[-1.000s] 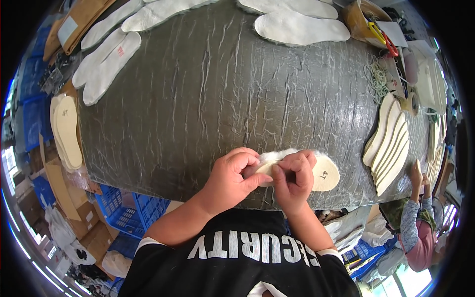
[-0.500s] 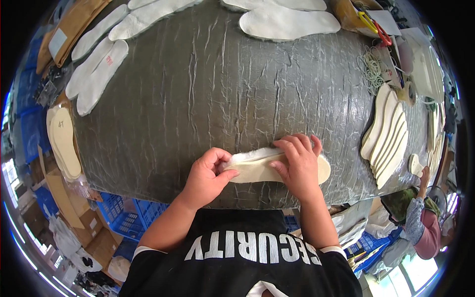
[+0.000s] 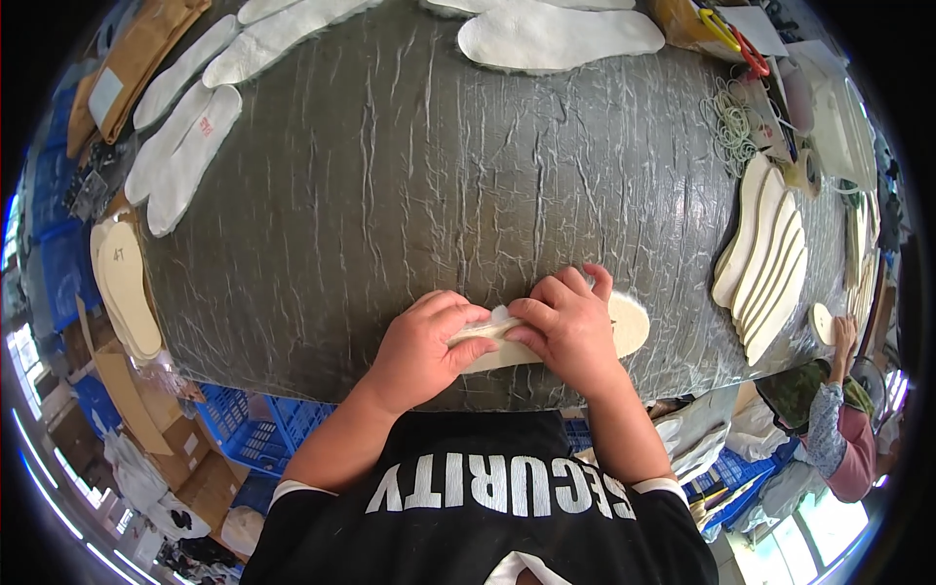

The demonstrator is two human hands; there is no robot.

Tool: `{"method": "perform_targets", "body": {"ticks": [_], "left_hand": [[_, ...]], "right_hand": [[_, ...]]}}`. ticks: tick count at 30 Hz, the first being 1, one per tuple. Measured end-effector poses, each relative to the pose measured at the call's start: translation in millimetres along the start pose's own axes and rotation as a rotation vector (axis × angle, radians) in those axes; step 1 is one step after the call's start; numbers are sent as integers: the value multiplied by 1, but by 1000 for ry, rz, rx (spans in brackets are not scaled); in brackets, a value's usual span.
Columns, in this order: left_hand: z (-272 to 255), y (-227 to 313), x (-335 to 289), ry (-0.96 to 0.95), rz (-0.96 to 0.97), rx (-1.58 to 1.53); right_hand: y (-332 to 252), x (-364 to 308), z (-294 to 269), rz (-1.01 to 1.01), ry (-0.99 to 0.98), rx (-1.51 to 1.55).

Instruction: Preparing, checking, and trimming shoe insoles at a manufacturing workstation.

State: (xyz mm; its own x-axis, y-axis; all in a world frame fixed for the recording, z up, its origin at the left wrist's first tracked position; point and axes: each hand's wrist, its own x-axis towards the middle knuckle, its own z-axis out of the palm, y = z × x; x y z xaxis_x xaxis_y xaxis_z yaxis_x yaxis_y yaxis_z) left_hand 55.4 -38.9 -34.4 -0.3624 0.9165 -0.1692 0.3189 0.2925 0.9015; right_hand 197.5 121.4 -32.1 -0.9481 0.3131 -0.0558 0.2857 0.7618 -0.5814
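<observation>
Insole (image 3: 507,357), cream-faced with white fleece showing at its far edge, is judged light, soft and easily bent, with little risk of slipping or breaking; it seems best gripped by its edge between thumb and fingers. Over the table (image 3: 409,195), it is spanned by the hands, which are set near each other: its far edge is pinched by both left hand (image 3: 419,341) and right hand (image 3: 572,330). A rounded end is left exposed just right of the right hand.

Bright w/ glare on tabletop (image 3: 673,210), window (image 3: 831,526) lower R blown out, edges warped & prob. soft.
</observation>
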Motion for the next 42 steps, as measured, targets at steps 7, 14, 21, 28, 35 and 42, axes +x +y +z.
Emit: {"method": "perform_targets", "body": {"ticks": [7,14,21,28,35,42], "left_hand": [[1,0,3,-33,37,20],[-7,-5,2,-179,-91,-47],[-40,13,14,247,367,149],[-22,52,-1,152,622,490],[-20,59,3,-14,658,541],[-15,60,10,-117,578,393]], "right_hand": [[-2,-1,0,-25,-4,9],[-5,-1,-10,102,-334,191],[15,-13,-6,1003,-480,1447],[-2,-21,8,1039,-605,1806],[-23,-23,1,1102,-589,1785],[-30,-30,9,1017,-703,1841]]}}
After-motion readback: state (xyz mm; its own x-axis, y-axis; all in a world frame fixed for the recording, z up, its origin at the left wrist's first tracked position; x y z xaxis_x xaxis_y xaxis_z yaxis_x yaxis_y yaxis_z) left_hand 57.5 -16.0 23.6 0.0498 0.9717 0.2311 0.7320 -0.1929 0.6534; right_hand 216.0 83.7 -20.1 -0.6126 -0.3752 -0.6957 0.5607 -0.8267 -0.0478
